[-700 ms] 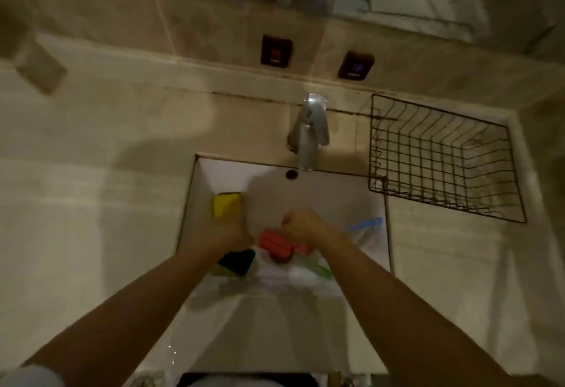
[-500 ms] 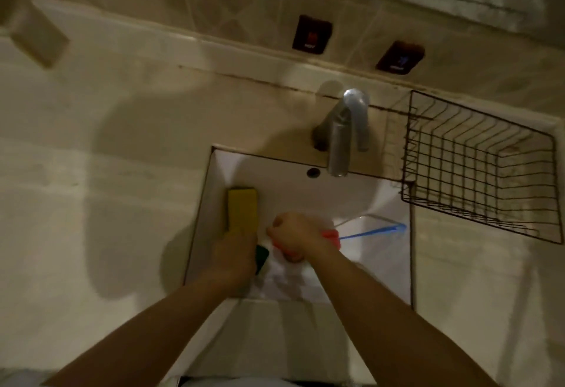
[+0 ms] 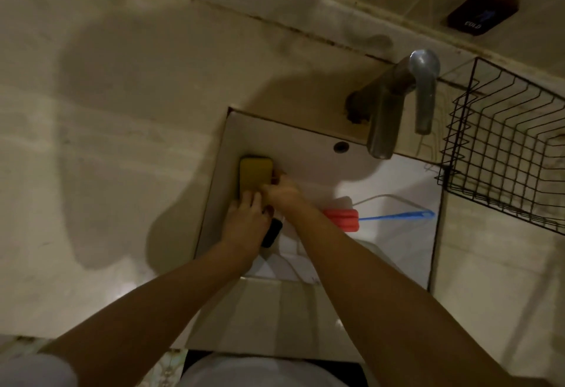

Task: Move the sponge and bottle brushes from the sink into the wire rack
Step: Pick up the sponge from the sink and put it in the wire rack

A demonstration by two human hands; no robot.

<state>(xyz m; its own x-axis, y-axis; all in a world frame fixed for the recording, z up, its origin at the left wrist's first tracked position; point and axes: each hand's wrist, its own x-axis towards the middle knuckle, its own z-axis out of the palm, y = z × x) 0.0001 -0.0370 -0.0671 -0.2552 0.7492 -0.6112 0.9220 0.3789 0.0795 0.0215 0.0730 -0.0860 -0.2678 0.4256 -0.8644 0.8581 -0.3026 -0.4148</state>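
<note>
Both hands now meet at the near-left of the sink (image 3: 406, 243). The left hand (image 3: 244, 223) rests its fingers on the yellow sponge (image 3: 255, 174); the right hand (image 3: 281, 194), which a moment ago covered the red brush (image 3: 342, 219), has let it go and curls against the sponge's edge. Whether either truly clamps it, I cannot tell. The brush lies free beyond; the wire rack (image 3: 501, 148), far right, holds nothing yet.

Yellow sponge (image 3: 255, 174) at sink's (image 3: 406, 252) left wall; red brush (image 3: 342, 219), blue handle, flat mid-basin; wire rack (image 3: 507, 154) empty.
</note>
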